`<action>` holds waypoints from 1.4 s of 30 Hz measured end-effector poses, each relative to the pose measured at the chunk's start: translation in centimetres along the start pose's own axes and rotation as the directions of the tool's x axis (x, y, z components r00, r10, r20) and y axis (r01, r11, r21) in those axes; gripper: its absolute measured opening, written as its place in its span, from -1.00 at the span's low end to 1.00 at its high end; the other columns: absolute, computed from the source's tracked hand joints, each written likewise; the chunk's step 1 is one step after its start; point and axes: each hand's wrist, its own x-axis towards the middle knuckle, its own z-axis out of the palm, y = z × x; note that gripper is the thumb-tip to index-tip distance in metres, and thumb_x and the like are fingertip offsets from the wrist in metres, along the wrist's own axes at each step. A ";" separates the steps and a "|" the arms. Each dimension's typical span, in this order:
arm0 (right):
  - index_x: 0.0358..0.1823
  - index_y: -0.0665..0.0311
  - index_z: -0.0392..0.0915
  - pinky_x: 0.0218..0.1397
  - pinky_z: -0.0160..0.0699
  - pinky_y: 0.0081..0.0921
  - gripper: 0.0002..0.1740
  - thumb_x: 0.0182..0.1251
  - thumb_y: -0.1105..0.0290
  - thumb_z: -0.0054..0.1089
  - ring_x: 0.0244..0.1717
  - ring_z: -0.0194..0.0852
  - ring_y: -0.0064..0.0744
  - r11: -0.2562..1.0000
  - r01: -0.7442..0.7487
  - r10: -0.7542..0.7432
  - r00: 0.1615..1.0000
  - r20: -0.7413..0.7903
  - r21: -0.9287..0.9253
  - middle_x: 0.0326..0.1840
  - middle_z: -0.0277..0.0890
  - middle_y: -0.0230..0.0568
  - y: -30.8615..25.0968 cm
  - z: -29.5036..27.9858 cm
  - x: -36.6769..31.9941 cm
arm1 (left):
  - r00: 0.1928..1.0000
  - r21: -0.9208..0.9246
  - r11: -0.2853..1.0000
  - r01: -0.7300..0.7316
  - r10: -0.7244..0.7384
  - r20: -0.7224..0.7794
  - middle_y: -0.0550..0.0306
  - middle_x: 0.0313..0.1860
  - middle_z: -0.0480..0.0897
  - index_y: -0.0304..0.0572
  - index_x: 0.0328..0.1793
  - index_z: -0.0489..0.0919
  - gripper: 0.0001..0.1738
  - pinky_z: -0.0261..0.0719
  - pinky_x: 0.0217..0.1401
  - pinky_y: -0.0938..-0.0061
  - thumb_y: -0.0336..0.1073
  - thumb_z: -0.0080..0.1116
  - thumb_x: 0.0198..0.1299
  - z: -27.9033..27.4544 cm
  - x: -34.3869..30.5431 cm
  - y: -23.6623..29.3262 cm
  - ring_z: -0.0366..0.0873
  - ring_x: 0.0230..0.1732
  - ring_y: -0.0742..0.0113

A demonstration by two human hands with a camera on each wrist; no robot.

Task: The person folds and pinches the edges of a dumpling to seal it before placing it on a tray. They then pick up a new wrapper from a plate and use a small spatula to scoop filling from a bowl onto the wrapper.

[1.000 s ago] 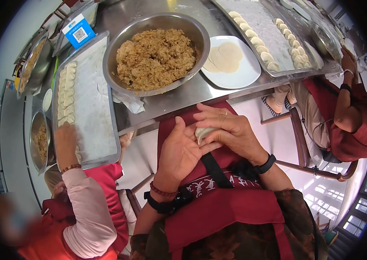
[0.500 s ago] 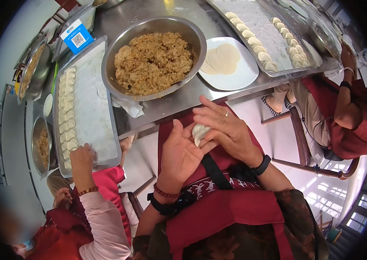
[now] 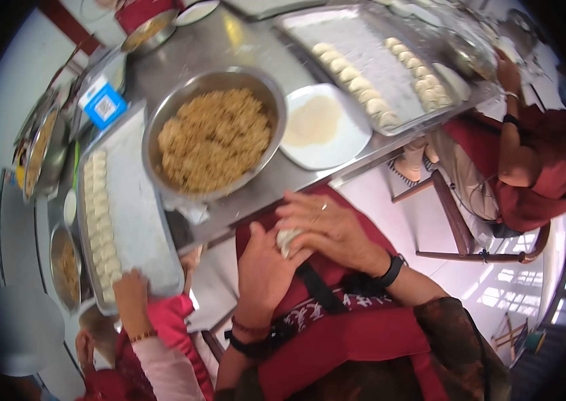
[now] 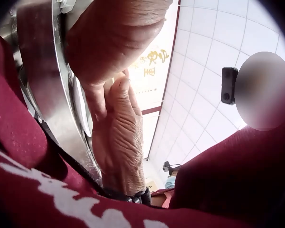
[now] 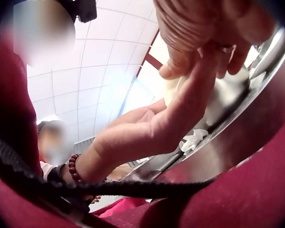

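Note:
A pale dumpling (image 3: 287, 243) lies between my two hands, close over my lap and short of the table edge. My left hand (image 3: 266, 271), with a bead bracelet at its wrist, supports it on extended fingers, the thumb pointing up. From the other side my right hand (image 3: 329, 230), wearing a ring, pinches the dumpling between thumb and fingers. In the left wrist view, the right thumb (image 4: 121, 90) presses against the dough. The right wrist view shows part of the dumpling (image 5: 171, 90) beside the left hand. Fingers hide most of it.
Ahead stand a steel bowl (image 3: 256, 177) of filling and a white plate (image 3: 343, 150) with round wrappers. Dumplings line a left tray (image 3: 139, 220) and a right tray (image 3: 296, 27). Another person's hand (image 3: 131, 294) reaches the left tray; a second person (image 3: 530, 174) sits right.
The head view has tilted and shifted, so the table sits lower and further left. My left palm has turned inward, while the dumpling stays between both hands. The neighbour's hand has moved down the left tray.

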 end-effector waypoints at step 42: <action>-0.09 0.15 0.74 -0.13 0.60 -0.54 -0.81 0.34 0.30 0.30 -0.13 0.59 -0.58 0.819 -0.553 0.559 0.829 0.002 0.155 -0.15 0.70 -0.41 27.3 -25.9 24.6 | 0.795 0.118 0.821 0.559 -0.490 -0.358 -0.47 0.44 0.27 -0.46 0.45 0.17 -0.33 0.18 0.52 -0.26 0.03 -0.25 0.52 -2.4 8.0 -0.3 0.25 0.45 -0.40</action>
